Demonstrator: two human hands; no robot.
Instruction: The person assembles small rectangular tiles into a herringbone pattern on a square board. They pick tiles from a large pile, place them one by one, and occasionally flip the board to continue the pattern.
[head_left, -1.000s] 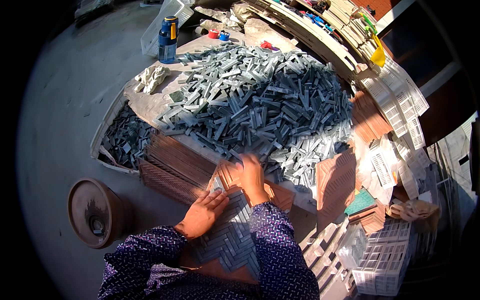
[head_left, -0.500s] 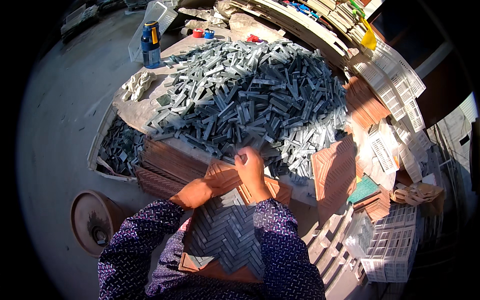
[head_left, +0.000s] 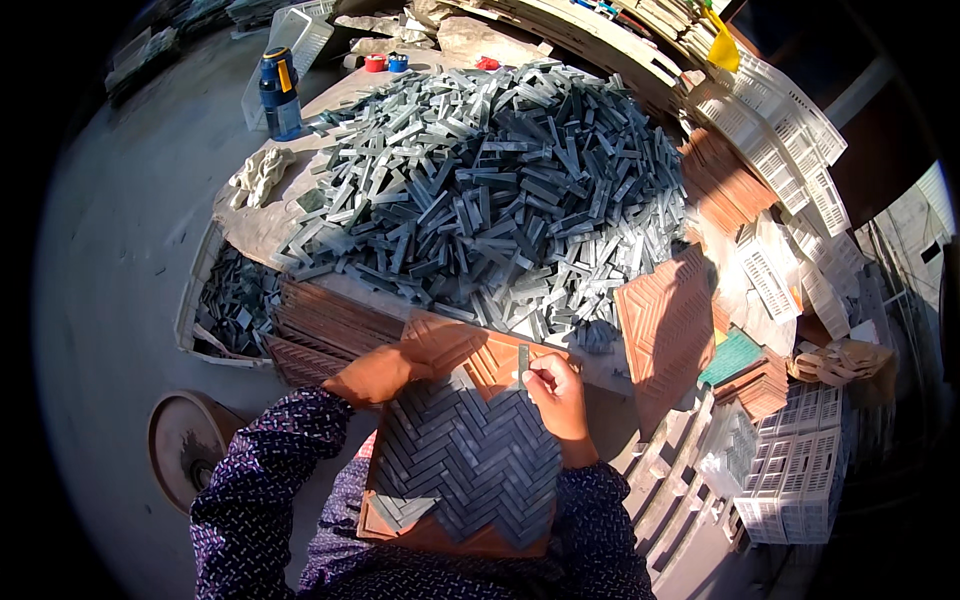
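Observation:
A terracotta-coloured herringbone mould tray [head_left: 468,343] lies tilted in front of me. Grey stone strips [head_left: 470,450] fill most of it in a zigzag pattern, while its far end shows bare grooves. Between thumb and fingers, my right hand [head_left: 562,405] pinches a narrow grey stone strip [head_left: 523,362] upright above the far right part of the mould. My left hand [head_left: 375,376] is closed at the mould's far left edge, beside the laid strips. Shadow hides its fingertips and whatever they may hold. Beyond the mould rises a large heap of loose stone strips [head_left: 490,190].
Stacked moulds [head_left: 335,325] stand left, beside a crate of strips [head_left: 238,300]. Another mould [head_left: 665,325] leans at right near white crates [head_left: 795,470]. A blue bottle [head_left: 281,100] and pale gloves [head_left: 262,176] sit on the far left. A round brown container [head_left: 185,450] stands on the floor.
My right hand has moved from the heap's near edge back and right over the mould, now showing a strip in its pinch. My left hand has shifted slightly left. The view has shifted a little.

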